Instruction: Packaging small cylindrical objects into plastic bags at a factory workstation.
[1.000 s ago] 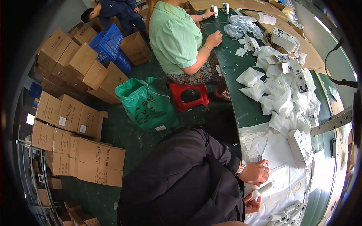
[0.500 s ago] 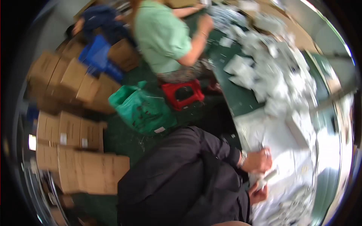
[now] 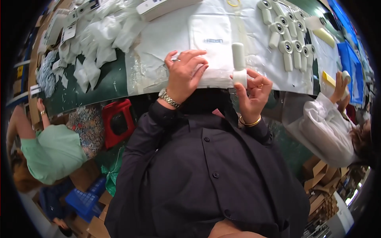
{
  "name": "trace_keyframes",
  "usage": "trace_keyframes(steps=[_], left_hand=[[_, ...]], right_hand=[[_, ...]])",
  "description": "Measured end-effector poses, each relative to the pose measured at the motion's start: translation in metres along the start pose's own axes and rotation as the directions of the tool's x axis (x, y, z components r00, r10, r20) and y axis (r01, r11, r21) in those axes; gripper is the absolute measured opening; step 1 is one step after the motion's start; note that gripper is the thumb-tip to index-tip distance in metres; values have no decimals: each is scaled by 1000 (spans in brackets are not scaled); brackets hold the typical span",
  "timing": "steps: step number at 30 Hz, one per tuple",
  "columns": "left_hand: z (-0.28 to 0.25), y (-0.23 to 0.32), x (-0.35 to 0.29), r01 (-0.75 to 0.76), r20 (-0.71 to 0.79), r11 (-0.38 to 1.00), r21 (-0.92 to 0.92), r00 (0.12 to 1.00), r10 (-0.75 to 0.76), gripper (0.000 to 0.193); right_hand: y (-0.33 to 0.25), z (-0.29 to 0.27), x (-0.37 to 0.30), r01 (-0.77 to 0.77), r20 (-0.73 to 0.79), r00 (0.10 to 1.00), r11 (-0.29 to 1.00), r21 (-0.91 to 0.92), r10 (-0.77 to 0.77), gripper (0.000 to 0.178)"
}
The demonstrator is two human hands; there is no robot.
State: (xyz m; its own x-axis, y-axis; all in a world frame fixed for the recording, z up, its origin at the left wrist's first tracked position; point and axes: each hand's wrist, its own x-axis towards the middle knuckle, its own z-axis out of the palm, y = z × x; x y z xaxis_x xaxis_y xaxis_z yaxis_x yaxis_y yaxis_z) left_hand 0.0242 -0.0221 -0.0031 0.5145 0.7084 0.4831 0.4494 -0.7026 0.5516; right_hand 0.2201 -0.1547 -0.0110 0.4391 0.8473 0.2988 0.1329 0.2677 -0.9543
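Note:
My right hand (image 3: 254, 95) grips a small white handheld device (image 3: 238, 57) by its round head, between thumb and fingers. The device's stubby handle points away from me, over the table. My left hand (image 3: 184, 75) is open, its fingers bent and apart with nothing between them. It hovers at the lower left edge of a flat white printed pouch (image 3: 210, 29), which lies on the sheeted table in front of me. Whether the fingertips touch the pouch I cannot tell.
Several similar white devices (image 3: 287, 47) lie in rows at the right. Crumpled white bags (image 3: 99, 37) heap up at the left, beside a white box (image 3: 164, 8). A red stool (image 3: 119, 123) stands at the left. Co-workers sit on both sides, one holding a white item.
My view has swung from my left side round to the table ahead. My hands have moved apart; the right one keeps a white device, and the left one is now open.

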Motion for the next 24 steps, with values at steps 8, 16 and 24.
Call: trace_keyframes(steps=[8, 16, 24], left_hand=[[-2, 10, -1, -14, 102, 998, 55, 995, 8, 13], [11, 0, 0, 93, 23, 996, 13, 995, -93, 11], [10, 4, 1, 87, -65, 996, 8, 994, -87, 7]], right_hand=[[-2, 9, -11, 1, 150, 988, 976, -217, 33, 53], [1, 10, -7, 108, 197, 979, 935, -339, -42, 56], [-41, 2, -1, 250, 380, 923, 830, -498, -50, 60]])
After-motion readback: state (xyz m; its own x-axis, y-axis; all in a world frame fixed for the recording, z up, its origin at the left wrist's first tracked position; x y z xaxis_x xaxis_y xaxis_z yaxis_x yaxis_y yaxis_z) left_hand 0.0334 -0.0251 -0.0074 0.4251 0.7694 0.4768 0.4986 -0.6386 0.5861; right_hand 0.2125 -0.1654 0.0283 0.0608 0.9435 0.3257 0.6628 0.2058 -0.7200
